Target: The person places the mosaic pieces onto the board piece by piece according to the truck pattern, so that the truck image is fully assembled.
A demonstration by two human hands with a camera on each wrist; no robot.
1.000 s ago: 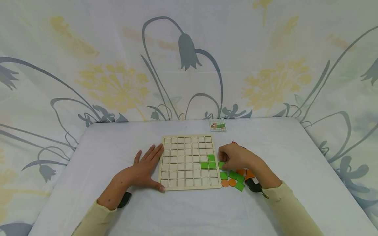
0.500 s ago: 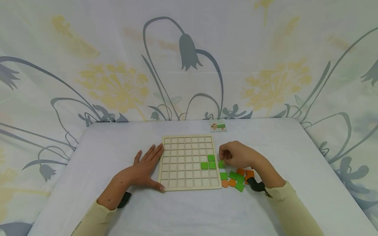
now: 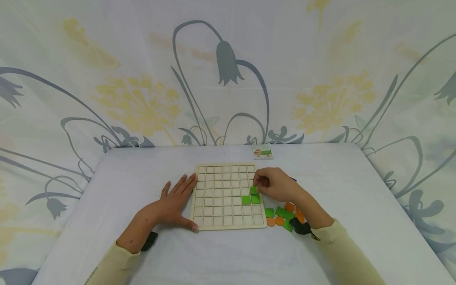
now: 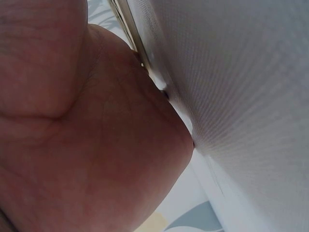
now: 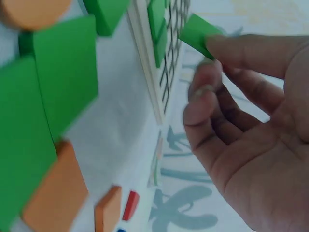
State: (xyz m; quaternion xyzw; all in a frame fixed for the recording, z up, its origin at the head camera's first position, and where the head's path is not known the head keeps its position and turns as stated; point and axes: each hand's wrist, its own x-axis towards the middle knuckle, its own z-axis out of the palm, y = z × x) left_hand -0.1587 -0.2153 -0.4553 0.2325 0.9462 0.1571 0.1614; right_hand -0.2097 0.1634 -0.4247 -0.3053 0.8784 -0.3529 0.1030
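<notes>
"State the position of the right hand."

"The right hand (image 3: pixel 276 184) is above the right edge of the grid board (image 3: pixel 218 192). Its fingers pinch a green tile (image 5: pixel 193 33) at the tips, the tile tilted in the right wrist view. Whether that tile touches the board, I cannot tell."

"And the left hand?"

"The left hand (image 3: pixel 174 204) rests at the board's left side. Its fingers are extended, thumb set wide at the near left corner, fingertips touching the far part of that edge."

"What is already on the board?"

"Two flat green squares (image 3: pixel 246 200) lie side by side in neighbouring cells, close to the right edge."

"Loose items on the bench?"

"On the white-covered bench (image 3: pixel 213 257), just beside the board's near right corner, two orange discs (image 3: pixel 276 221) lie next to each other. Loose green pieces (image 3: pixel 269 213) and orange pieces (image 3: pixel 289 206) are grouped around them, some partly covered by the black wrist device (image 3: pixel 300 227). The right wrist view also records a red piece (image 5: pixel 130 205)."

"Anything beyond the board?"

"A small printed card (image 3: pixel 262 151), flat, near the patterned backdrop (image 3: pixel 228 99)."
</notes>
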